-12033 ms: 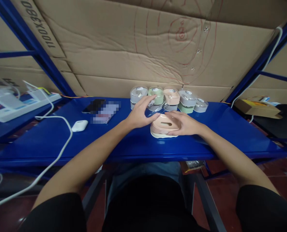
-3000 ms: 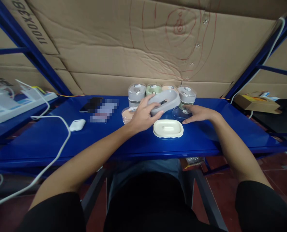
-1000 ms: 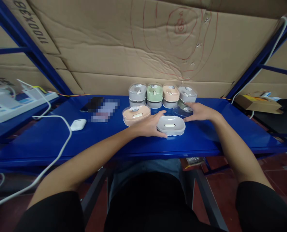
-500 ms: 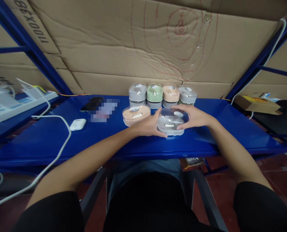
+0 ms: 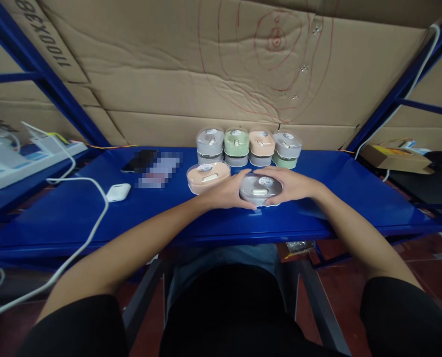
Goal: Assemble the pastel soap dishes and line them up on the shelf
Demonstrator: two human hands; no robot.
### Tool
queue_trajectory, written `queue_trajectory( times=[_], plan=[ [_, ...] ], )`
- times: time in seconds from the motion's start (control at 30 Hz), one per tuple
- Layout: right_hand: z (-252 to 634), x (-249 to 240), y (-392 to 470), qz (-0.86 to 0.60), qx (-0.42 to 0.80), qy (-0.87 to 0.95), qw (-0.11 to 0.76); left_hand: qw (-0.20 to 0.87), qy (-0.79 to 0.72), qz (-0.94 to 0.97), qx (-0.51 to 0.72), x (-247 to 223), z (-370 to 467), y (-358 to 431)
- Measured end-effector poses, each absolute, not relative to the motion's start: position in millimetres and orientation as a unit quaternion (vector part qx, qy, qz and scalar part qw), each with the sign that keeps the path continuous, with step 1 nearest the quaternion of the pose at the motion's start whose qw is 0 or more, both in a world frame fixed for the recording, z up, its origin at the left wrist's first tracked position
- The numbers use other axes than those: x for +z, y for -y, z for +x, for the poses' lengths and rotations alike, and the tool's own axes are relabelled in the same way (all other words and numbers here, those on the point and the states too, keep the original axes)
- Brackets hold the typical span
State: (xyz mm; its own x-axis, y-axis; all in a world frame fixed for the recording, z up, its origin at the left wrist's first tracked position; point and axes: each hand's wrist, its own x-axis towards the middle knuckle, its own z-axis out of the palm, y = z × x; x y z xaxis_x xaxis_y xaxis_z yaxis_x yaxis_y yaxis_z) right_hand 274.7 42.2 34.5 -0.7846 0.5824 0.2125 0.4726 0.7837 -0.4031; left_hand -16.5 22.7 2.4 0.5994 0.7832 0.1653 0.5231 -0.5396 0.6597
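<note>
A grey oval lidded box (image 5: 261, 190) with a clear cover, a round sticker and a pale tab stands near the shelf's front edge. My left hand (image 5: 232, 192) grips its left side, thumb at the front. Around its right side curls my right hand (image 5: 291, 184), with the thumb low at the front. The clear cover lies level on the grey box. Just left of it, behind my left wrist, is a peach lidded box (image 5: 208, 179) of the same shape. Fingers on the far side are partly hidden.
Behind stand stacked boxes in a row: a grey box (image 5: 210, 143), a green box (image 5: 236, 142), a peach box (image 5: 261, 144) and another grey box (image 5: 286, 144). Leftward lie a white earbud case (image 5: 118, 192), a dark phone (image 5: 139, 160) and a white cable (image 5: 101, 218). Cardboard (image 5: 161, 74) backs the shelf.
The clear cover, tilted and raised over the grey box before, now lies lower and level. My right hand has moved down and left with it. My left hand has barely moved.
</note>
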Motion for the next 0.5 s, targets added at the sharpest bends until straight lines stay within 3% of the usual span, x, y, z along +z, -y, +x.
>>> queue_trajectory(
  times=[0.5],
  plan=[
    [274.7, 29.7, -47.9, -0.288, 0.174, 0.925, 0.173, 0.263, -0.381, 0.856, 0.231, 0.7, -15.2, -22.7]
  ],
)
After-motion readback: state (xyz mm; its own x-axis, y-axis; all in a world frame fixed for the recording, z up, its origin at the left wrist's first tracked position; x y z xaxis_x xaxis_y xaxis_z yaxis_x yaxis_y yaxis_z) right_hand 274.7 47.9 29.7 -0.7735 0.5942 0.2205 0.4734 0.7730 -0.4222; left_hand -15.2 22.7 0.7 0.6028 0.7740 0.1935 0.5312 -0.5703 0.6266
